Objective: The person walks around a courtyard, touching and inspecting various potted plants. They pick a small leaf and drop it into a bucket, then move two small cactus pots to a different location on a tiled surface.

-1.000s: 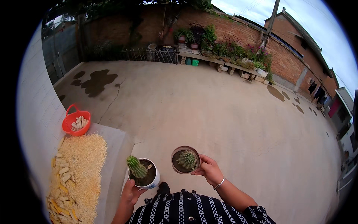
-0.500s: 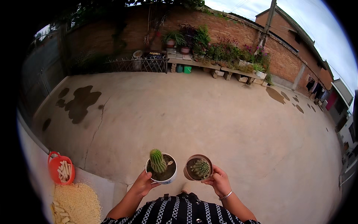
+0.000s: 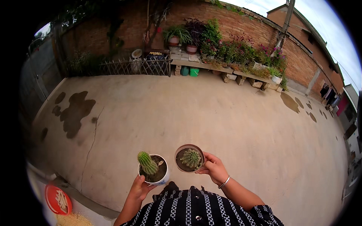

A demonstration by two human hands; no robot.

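My left hand [image 3: 139, 188] grips the lower left side of a white pot [image 3: 161, 181] with blue marks. In its dark soil a tall green ribbed cactus [image 3: 147, 162] leans to the left, beside a small pale leaf-like bit. My right hand [image 3: 213, 168] is closed on the right rim of a brown pot [image 3: 176, 154], thumb at the edge. A small round spiny cactus [image 3: 191, 158] grows in that one. Both pots are held up in front of my body, close together with a narrow gap, the brown one slightly farther out. A bracelet circles my right wrist.
A red basket [image 3: 50, 197] of pale cobs stands at lower left by spread yellow grain [image 3: 73, 219]. Across the concrete yard [image 3: 181, 109], a low bench [image 3: 211, 66] carries several potted plants against a brick wall. A green bucket [image 3: 194, 72] sits under it; a lattice fence [image 3: 135, 67] adjoins it.
The brown pot has moved up and left in view, and the white pot has moved left. The view has shifted, with the basket now lower. Both hands keep their hold.
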